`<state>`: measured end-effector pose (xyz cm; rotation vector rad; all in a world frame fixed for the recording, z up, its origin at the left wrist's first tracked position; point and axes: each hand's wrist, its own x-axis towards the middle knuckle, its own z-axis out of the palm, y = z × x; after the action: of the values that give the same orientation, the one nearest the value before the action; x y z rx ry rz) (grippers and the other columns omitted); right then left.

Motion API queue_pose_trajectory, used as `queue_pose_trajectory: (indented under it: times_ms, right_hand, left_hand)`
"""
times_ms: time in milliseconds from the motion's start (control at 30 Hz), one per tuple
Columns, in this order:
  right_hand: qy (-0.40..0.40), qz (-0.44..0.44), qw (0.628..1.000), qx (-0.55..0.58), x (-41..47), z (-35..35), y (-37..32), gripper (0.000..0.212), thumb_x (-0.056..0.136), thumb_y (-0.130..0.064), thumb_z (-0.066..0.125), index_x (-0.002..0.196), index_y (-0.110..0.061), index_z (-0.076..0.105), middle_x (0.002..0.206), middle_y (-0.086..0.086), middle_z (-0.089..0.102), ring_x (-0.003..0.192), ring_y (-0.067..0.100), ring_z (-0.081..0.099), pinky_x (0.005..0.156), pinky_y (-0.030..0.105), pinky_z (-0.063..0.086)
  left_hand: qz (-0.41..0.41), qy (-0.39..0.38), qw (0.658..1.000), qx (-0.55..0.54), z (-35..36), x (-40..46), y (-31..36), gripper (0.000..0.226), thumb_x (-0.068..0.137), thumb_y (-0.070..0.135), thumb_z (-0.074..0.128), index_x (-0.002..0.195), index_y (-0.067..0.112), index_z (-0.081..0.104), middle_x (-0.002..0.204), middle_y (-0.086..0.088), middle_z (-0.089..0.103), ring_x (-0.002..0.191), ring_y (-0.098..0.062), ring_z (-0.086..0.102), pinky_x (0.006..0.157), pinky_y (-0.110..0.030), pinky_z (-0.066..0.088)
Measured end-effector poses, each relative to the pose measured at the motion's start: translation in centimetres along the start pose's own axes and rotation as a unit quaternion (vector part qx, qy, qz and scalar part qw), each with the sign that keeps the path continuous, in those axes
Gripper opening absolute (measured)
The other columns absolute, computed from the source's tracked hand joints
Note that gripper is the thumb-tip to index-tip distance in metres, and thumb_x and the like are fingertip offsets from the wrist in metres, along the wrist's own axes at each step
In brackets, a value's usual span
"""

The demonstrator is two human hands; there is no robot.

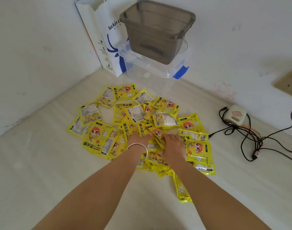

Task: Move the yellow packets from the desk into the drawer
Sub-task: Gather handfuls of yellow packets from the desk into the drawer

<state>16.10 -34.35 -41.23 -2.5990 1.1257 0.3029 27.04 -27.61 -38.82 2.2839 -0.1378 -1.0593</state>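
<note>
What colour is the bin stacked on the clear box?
Smoky translucent grey bin, seen from the head view.

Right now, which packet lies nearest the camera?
The packet just right of the right forearm, alone below the pile, lying edge-up and lengthwise toward the camera; the others sit farther back.

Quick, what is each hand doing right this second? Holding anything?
Left hand: buried in the pile of yellow foil hand-warmer packets; grip cannot be told.
Right hand: fingers curled on packets; real grip cannot be told.

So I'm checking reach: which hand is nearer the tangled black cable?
Right. The right hand lies in the packet pile on the side of the black cable; the left hand sits farther away.
</note>
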Motion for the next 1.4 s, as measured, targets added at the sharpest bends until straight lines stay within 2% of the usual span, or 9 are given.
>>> queue_pose_trajectory:
  times_ms: [200,333,400,567,767,900,1067,1233,1400]
  right_hand:
    - [0.082,0.099,0.972,0.197,0.0,-2.1,0.1,0.035,0.09,-0.029,0.059,0.124,-0.021,0.059,0.123,0.008,0.058,0.119,0.029,0.05,0.096,0.038,0.043]
    - [0.08,0.167,0.903,0.388,0.0,-4.1,-0.5,0.018,0.082,-0.04,0.067,0.072,-0.027,0.06,0.088,0.01,0.065,0.08,0.029,0.062,0.07,0.038,0.051]
    - [0.053,0.191,0.839,0.506,-0.3,-5.7,-1.0,0.02,0.084,-0.036,0.068,0.086,-0.016,0.062,0.073,0.001,0.061,0.073,0.025,0.061,0.067,0.035,0.049]
    - [0.002,0.232,0.734,0.638,-1.0,-6.4,-1.1,0.043,0.078,-0.031,0.075,0.112,-0.008,0.061,0.121,0.007,0.059,0.126,0.028,0.047,0.103,0.042,0.033]
    - [-0.018,0.208,0.608,0.766,-6.0,-4.6,0.6,0.021,0.086,-0.013,0.064,0.106,-0.013,0.067,0.109,0.01,0.071,0.102,0.029,0.066,0.093,0.047,0.05]
    - [0.045,0.238,0.558,0.794,-11.0,-3.1,3.1,0.028,0.087,-0.012,0.062,0.114,-0.01,0.064,0.115,0.016,0.068,0.106,0.035,0.065,0.094,0.051,0.049]
    - [0.148,0.26,0.46,0.836,-18.0,-0.8,7.2,0.028,0.091,-0.01,0.054,0.118,-0.008,0.06,0.113,0.016,0.067,0.102,0.034,0.065,0.089,0.048,0.051]
    - [0.238,0.275,0.404,0.839,-24.8,2.1,10.6,0.042,0.088,-0.012,0.056,0.129,-0.008,0.054,0.125,0.02,0.062,0.114,0.04,0.059,0.102,0.058,0.041]
    - [0.3,0.311,0.321,0.843,-33.1,5.2,14.6,0.032,0.089,-0.014,0.057,0.12,-0.01,0.06,0.117,0.018,0.066,0.102,0.035,0.065,0.095,0.054,0.048]
  left_hand:
    - [0.011,0.023,1.0,0.006,0.1,0.8,0.1,0.062,0.093,0.031,0.052,0.146,0.01,0.03,0.147,-0.012,0.042,0.132,-0.034,0.042,0.104,-0.044,0.038]
    - [0.045,0.052,0.998,0.009,-2.2,0.9,-0.2,0.058,0.09,0.033,0.055,0.141,0.009,0.038,0.138,-0.011,0.052,0.125,-0.036,0.049,0.103,-0.045,0.043]
    - [0.063,0.058,0.996,0.003,-3.4,1.4,-0.4,0.056,0.088,0.034,0.057,0.136,0.009,0.044,0.133,-0.012,0.057,0.121,-0.039,0.052,0.099,-0.047,0.045]
    - [0.164,-0.015,0.986,0.004,-5.7,0.7,-0.6,0.03,0.084,0.026,0.061,0.11,0.011,0.057,0.092,-0.01,0.065,0.088,-0.03,0.06,0.088,-0.044,0.049]
    - [0.227,-0.189,0.953,0.061,-5.0,-2.4,-0.5,0.024,0.086,0.016,0.064,0.109,0.017,0.057,0.084,0.002,0.06,0.089,-0.02,0.052,0.08,-0.03,0.038]
    - [0.222,-0.283,0.928,0.095,-1.5,-4.7,-0.3,0.052,0.081,0.018,0.07,0.129,0.021,0.051,0.113,-0.005,0.066,0.112,-0.025,0.059,0.097,-0.037,0.045]
    - [0.206,-0.282,0.937,0.015,4.9,-10.0,-0.2,0.069,0.079,0.022,0.074,0.139,0.02,0.04,0.131,-0.008,0.053,0.098,-0.024,0.056,0.077,-0.032,0.05]
    - [0.119,-0.318,0.939,-0.057,12.2,-16.9,-2.0,0.044,0.08,0.022,0.071,0.12,0.011,0.057,0.111,-0.009,0.06,0.109,-0.031,0.059,0.093,-0.045,0.051]
    - [0.1,-0.431,0.895,0.059,19.6,-23.9,-4.9,0.013,0.086,0.012,0.062,0.074,0.014,0.06,0.074,-0.009,0.063,0.059,-0.02,0.058,0.051,-0.024,0.049]
